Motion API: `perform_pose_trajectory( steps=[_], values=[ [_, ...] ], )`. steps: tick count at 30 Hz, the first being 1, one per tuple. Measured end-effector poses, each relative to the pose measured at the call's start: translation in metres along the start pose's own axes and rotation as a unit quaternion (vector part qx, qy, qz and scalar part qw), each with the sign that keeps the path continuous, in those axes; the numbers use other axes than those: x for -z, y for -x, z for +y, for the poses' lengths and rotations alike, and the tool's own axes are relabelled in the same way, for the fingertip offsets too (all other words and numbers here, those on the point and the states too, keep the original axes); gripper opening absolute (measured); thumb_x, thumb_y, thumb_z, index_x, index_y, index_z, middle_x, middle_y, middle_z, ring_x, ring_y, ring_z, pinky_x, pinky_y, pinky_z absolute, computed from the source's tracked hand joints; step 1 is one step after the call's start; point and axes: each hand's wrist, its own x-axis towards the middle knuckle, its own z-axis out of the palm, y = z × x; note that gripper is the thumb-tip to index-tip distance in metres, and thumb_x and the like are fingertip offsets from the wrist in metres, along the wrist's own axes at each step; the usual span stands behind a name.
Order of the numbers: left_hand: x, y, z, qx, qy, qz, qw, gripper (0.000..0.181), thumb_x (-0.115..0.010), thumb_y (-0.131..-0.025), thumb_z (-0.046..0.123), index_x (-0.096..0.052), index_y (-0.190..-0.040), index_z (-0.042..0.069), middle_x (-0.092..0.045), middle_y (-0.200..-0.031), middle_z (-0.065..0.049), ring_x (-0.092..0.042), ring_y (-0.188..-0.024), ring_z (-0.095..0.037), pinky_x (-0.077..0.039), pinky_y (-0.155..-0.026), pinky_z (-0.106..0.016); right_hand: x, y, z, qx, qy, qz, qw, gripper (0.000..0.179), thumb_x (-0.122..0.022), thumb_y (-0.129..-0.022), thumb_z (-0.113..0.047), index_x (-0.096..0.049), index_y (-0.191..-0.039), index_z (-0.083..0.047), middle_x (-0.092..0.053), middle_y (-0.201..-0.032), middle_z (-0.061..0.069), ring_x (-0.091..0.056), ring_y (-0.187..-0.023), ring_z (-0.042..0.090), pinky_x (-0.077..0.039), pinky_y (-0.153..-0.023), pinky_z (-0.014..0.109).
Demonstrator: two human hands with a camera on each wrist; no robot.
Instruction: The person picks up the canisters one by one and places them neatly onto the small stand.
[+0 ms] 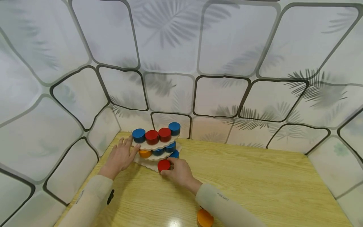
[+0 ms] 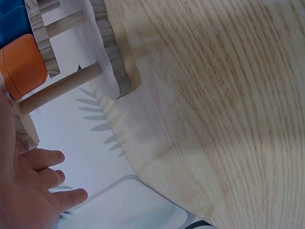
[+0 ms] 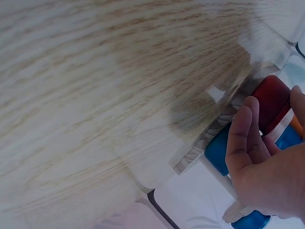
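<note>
A three-tier wooden rack [image 1: 148, 164] with wavy edges stands on the table, bearing short coloured cylinders. Its top tier holds a blue cylinder [image 1: 139, 135], two red ones [image 1: 152, 137] and another blue one [image 1: 174, 128]. On the middle tier are an orange cylinder [image 1: 145, 154] and blue ones. My left hand [image 1: 120, 157] rests against the left end of the top tier, its fingers extended. Between thumb and fingers my right hand [image 1: 182, 172] pinches a red cylinder [image 1: 163, 165] at the bottom tier, beside a blue cylinder [image 1: 175, 154]. Whether it touches the tier, I cannot tell.
An orange cylinder [image 1: 204, 218] sits near the front of the wood-grain table [image 1: 255, 179], close to my right forearm. Patterned walls [image 1: 221, 97] rise behind the rack and on both sides. A small black object [image 1: 110, 196] shows beside the left sleeve.
</note>
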Motion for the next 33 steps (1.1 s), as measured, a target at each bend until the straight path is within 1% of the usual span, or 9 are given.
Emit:
perform_pose_trajectory(
  steps=[3,7,13,17,20,22,33],
  values=[
    [0.0000,0.0000,-0.0002,0.000,-0.001,0.000,1.0000,0.083,-0.028,-0.113,0.058,-0.023,-0.164,-0.007,-0.031,-0.167,-0.033,-0.022,-0.155,-0.058,-0.025,-0.121,-0.076,-0.0016,-0.0009,0.0011,0.002,0.013,0.010,0.9999,0.057,-0.087,-0.088,-0.035,-0.071,-0.134,-0.005,-0.077,-0.125,0.010,-0.071,-0.104,0.024,-0.059,-0.093,0.042],
    [0.0002,-0.0001,0.0000,0.000,-0.001,-0.001,1.0000,0.083,-0.027,-0.113,0.058,-0.022,-0.165,-0.007,-0.030,-0.167,-0.033,-0.022,-0.155,-0.058,-0.025,-0.121,-0.075,-0.0021,-0.0009,0.0009,0.011,0.035,0.025,0.9990,0.053,-0.087,-0.087,-0.037,-0.075,-0.131,-0.009,-0.077,-0.126,0.009,-0.073,-0.107,0.026,-0.060,-0.093,0.043],
    [-0.0001,0.0000,-0.0002,0.000,0.001,0.000,1.0000,0.083,-0.027,-0.113,0.058,-0.022,-0.165,-0.007,-0.030,-0.167,-0.033,-0.022,-0.155,-0.058,-0.025,-0.121,-0.075,-0.0010,-0.0007,-0.0017,0.029,0.057,0.052,0.9966,0.042,-0.086,-0.089,-0.036,-0.080,-0.122,-0.011,-0.080,-0.118,0.007,-0.075,-0.101,0.024,-0.061,-0.087,0.039],
    [-0.0006,-0.0001,-0.0006,0.000,0.002,0.000,1.0000,0.083,-0.027,-0.113,0.058,-0.022,-0.165,-0.007,-0.031,-0.167,-0.033,-0.022,-0.155,-0.058,-0.025,-0.121,-0.076,-0.0016,-0.0020,-0.0018,0.031,0.054,0.070,0.9956,0.032,-0.085,-0.091,-0.031,-0.083,-0.116,-0.011,-0.082,-0.109,0.004,-0.077,-0.094,0.022,-0.062,-0.080,0.035],
    [-0.0009,-0.0004,-0.0007,0.000,0.003,0.001,1.0000,0.083,-0.027,-0.113,0.058,-0.022,-0.165,-0.007,-0.031,-0.167,-0.033,-0.022,-0.155,-0.058,-0.024,-0.121,-0.076,-0.0023,-0.0034,-0.0011,0.032,0.051,0.076,0.9953,0.028,-0.084,-0.091,-0.027,-0.084,-0.113,-0.010,-0.083,-0.102,0.002,-0.078,-0.089,0.020,-0.061,-0.073,0.030],
    [-0.0010,-0.0005,-0.0008,0.000,0.004,0.001,1.0000,0.083,-0.027,-0.113,0.058,-0.022,-0.165,-0.007,-0.031,-0.167,-0.033,-0.022,-0.155,-0.058,-0.024,-0.121,-0.076,-0.0025,-0.0042,-0.0007,0.034,0.050,0.078,0.9951,0.026,-0.084,-0.091,-0.026,-0.084,-0.112,-0.010,-0.083,-0.099,0.002,-0.078,-0.087,0.019,-0.060,-0.070,0.028],
    [-0.0014,-0.0002,0.0000,-0.001,0.005,0.001,1.0000,0.082,-0.028,-0.113,0.057,-0.023,-0.164,-0.007,-0.031,-0.167,-0.032,-0.023,-0.155,-0.058,-0.024,-0.121,-0.076,-0.0038,-0.0082,-0.0009,0.043,0.057,0.094,0.9930,0.021,-0.084,-0.092,-0.025,-0.085,-0.108,-0.012,-0.083,-0.097,0.001,-0.077,-0.086,0.021,-0.059,-0.067,0.028]
  ],
)
